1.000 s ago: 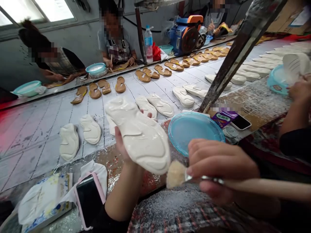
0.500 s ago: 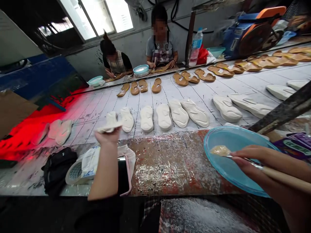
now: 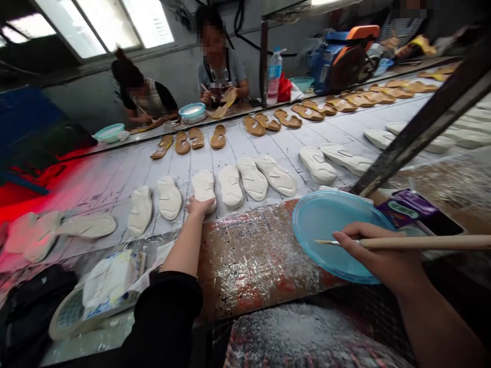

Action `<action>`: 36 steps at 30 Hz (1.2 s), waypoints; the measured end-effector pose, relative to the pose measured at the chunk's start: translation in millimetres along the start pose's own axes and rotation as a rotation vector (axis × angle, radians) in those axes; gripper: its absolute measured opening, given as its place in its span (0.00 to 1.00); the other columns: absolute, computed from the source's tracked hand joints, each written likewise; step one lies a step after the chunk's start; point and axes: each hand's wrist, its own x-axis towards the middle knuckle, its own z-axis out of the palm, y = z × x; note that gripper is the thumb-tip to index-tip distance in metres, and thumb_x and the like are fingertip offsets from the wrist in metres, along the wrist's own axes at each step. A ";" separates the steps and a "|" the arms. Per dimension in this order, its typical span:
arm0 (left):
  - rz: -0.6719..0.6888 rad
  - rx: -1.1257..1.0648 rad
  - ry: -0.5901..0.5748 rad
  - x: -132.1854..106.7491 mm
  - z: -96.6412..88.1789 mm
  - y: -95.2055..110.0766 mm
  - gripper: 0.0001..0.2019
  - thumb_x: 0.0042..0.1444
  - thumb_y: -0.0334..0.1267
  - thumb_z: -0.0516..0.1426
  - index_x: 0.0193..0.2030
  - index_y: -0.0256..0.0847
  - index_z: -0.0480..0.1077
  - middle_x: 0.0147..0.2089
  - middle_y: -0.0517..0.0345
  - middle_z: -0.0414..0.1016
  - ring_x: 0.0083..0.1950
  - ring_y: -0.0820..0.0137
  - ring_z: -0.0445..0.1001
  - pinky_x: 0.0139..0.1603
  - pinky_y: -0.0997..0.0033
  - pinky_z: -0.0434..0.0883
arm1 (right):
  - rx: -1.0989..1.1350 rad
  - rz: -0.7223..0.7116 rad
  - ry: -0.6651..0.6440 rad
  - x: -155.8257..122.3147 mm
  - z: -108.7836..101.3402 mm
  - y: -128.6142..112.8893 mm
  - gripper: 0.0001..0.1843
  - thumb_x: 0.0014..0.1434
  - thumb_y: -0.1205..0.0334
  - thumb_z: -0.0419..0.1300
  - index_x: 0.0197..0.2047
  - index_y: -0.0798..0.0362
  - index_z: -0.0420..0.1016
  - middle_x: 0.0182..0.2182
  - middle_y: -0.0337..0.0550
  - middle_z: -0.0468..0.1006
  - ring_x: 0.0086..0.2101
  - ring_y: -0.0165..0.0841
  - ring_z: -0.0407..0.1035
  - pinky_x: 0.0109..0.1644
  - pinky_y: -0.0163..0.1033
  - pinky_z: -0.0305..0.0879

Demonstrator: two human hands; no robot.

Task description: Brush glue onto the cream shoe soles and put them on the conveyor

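My left hand [image 3: 198,206] reaches forward and grips the near end of a white shoe sole [image 3: 204,187] that lies on the white belt [image 3: 115,179] among a row of other white soles. My right hand [image 3: 374,253] holds a wooden-handled brush [image 3: 418,242] level across a light blue plastic bowl [image 3: 326,225]; its bristle tip lies over the bowl's inside. The bowl stands on the foil-covered bench edge [image 3: 249,255] in front of me.
Tan insoles [image 3: 268,120] line the belt's far side, where two people [image 3: 218,66] work with bowls [image 3: 191,111]. A slanted dark metal post [image 3: 418,122] crosses at right beside a purple packet [image 3: 406,207]. A tissue box [image 3: 99,286] and black bag [image 3: 26,301] lie at left.
My left hand has carried the white sole out to the belt and lowered it into the row. My right hand brought the brush from the sole to the blue bowl.
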 end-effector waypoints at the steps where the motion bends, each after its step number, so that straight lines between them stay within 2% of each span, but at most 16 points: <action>1: -0.027 -0.035 -0.019 -1.9 3.0 4.5 0.19 0.66 0.43 0.61 0.60 0.38 0.70 0.58 0.47 0.73 0.53 0.61 0.76 0.52 0.54 0.78 | -0.005 0.050 -0.014 -3.0 1.3 -1.5 0.20 0.61 0.43 0.64 0.28 0.50 0.77 0.24 0.39 0.77 0.25 0.33 0.70 0.28 0.36 0.66; 5: -0.072 -0.246 -0.124 -27.2 5.2 31.7 0.12 0.69 0.38 0.56 0.56 0.36 0.71 0.52 0.50 0.76 0.47 0.67 0.77 0.43 0.64 0.78 | -0.024 0.184 -0.018 -10.3 3.8 0.9 0.22 0.60 0.43 0.62 0.26 0.52 0.73 0.21 0.37 0.70 0.24 0.31 0.65 0.29 0.35 0.62; 7: -0.001 -0.370 -0.203 -56.8 4.9 38.9 0.12 0.70 0.33 0.50 0.53 0.41 0.72 0.51 0.54 0.79 0.50 0.71 0.77 0.43 0.74 0.77 | -0.040 0.232 -0.014 -10.3 7.0 3.1 0.22 0.60 0.42 0.61 0.26 0.52 0.71 0.20 0.36 0.69 0.24 0.30 0.64 0.29 0.35 0.61; 8: 0.048 -0.424 -0.255 -74.5 4.7 39.2 0.12 0.70 0.37 0.50 0.52 0.44 0.73 0.52 0.56 0.79 0.54 0.71 0.77 0.45 0.74 0.77 | -0.048 0.252 -0.018 -9.5 9.7 3.8 0.22 0.61 0.42 0.60 0.25 0.52 0.70 0.20 0.36 0.69 0.24 0.30 0.64 0.29 0.34 0.61; 10: 0.185 -0.528 -0.371 -108.9 5.3 33.3 0.23 0.66 0.62 0.48 0.53 0.52 0.75 0.55 0.58 0.80 0.59 0.61 0.76 0.49 0.62 0.80 | -0.072 0.277 -0.049 -7.0 16.6 4.6 0.22 0.60 0.44 0.60 0.24 0.51 0.69 0.18 0.36 0.68 0.23 0.30 0.64 0.27 0.34 0.58; 12: 0.258 -0.589 -0.595 -133.9 7.4 21.1 0.34 0.59 0.72 0.49 0.58 0.52 0.74 0.57 0.52 0.80 0.59 0.52 0.76 0.52 0.50 0.79 | -0.091 0.279 -0.107 -5.8 22.5 5.0 0.21 0.56 0.48 0.63 0.20 0.52 0.67 0.16 0.35 0.68 0.21 0.30 0.63 0.25 0.34 0.54; 15: 0.143 -0.573 -0.736 -149.8 11.6 -1.8 0.36 0.59 0.72 0.50 0.59 0.47 0.75 0.51 0.46 0.82 0.51 0.50 0.80 0.52 0.45 0.80 | -0.095 0.262 -0.122 -9.3 24.0 5.2 0.21 0.55 0.49 0.64 0.19 0.52 0.66 0.14 0.35 0.66 0.19 0.29 0.61 0.23 0.34 0.51; 18: 0.008 -0.524 -0.825 -158.8 14.6 -22.6 0.38 0.58 0.73 0.50 0.55 0.41 0.77 0.50 0.41 0.81 0.58 0.45 0.78 0.57 0.44 0.77 | -0.040 0.216 -0.039 -15.8 17.4 0.2 0.22 0.61 0.47 0.61 0.22 0.52 0.68 0.15 0.35 0.65 0.19 0.28 0.61 0.24 0.33 0.55; 20: -0.049 -0.483 -0.924 -170.2 17.2 -33.3 0.40 0.52 0.76 0.53 0.51 0.40 0.78 0.51 0.39 0.81 0.63 0.42 0.75 0.60 0.44 0.76 | 0.037 0.153 -0.006 -17.4 10.9 -10.5 0.23 0.64 0.46 0.60 0.24 0.52 0.70 0.17 0.35 0.67 0.21 0.28 0.62 0.24 0.33 0.59; 22: -0.090 -0.452 -1.027 -185.3 21.1 -41.2 0.42 0.48 0.78 0.55 0.50 0.41 0.79 0.51 0.40 0.81 0.65 0.40 0.72 0.61 0.44 0.75 | 0.152 -0.015 0.019 -14.5 3.9 -29.5 0.20 0.65 0.46 0.60 0.28 0.52 0.74 0.22 0.36 0.73 0.23 0.28 0.68 0.27 0.32 0.64; 25: -0.109 -0.455 -1.092 -206.6 27.2 -48.4 0.42 0.48 0.80 0.53 0.48 0.43 0.81 0.54 0.44 0.81 0.70 0.41 0.67 0.65 0.45 0.74 | 0.321 -0.542 0.028 -2.6 -6.1 -69.2 0.08 0.66 0.57 0.65 0.40 0.53 0.79 0.29 0.40 0.80 0.30 0.29 0.74 0.34 0.34 0.71; 27: -0.069 -0.484 -0.998 -216.0 29.6 -50.4 0.38 0.53 0.76 0.54 0.51 0.45 0.80 0.57 0.50 0.81 0.73 0.46 0.63 0.69 0.49 0.71 | 0.199 -0.767 0.033 7.3 -10.2 -94.0 0.04 0.67 0.63 0.64 0.42 0.54 0.79 0.30 0.41 0.81 0.30 0.29 0.75 0.37 0.37 0.73; 29: 0.017 -0.520 -0.856 -221.1 30.8 -49.7 0.31 0.57 0.69 0.57 0.53 0.47 0.80 0.59 0.57 0.80 0.76 0.53 0.59 0.73 0.56 0.66 | 0.088 -0.850 0.064 15.0 -10.7 -109.6 0.03 0.67 0.64 0.64 0.42 0.54 0.78 0.29 0.41 0.81 0.31 0.29 0.76 0.38 0.38 0.73; 31: 0.090 -0.536 -0.806 -223.4 31.8 -46.3 0.26 0.57 0.64 0.61 0.52 0.47 0.80 0.58 0.59 0.80 0.76 0.57 0.58 0.76 0.61 0.62 | 0.049 -0.860 0.090 17.9 -7.6 -113.6 0.04 0.68 0.63 0.64 0.41 0.55 0.78 0.31 0.42 0.82 0.33 0.29 0.76 0.40 0.38 0.73; 33: 0.077 -0.535 -0.903 -223.9 32.5 -41.1 0.29 0.55 0.68 0.60 0.48 0.46 0.82 0.53 0.55 0.83 0.74 0.53 0.62 0.74 0.57 0.65 | 0.040 -0.888 0.079 15.2 -2.8 -108.8 0.06 0.68 0.63 0.63 0.38 0.55 0.77 0.30 0.42 0.81 0.31 0.29 0.75 0.39 0.38 0.72; 36: -0.048 -0.522 -1.109 -223.6 31.6 -32.8 0.40 0.56 0.77 0.49 0.50 0.43 0.81 0.47 0.47 0.83 0.63 0.45 0.75 0.62 0.46 0.76 | -0.020 -0.933 -0.012 7.0 0.6 -96.5 0.09 0.68 0.65 0.60 0.33 0.54 0.75 0.26 0.39 0.78 0.27 0.28 0.72 0.34 0.38 0.69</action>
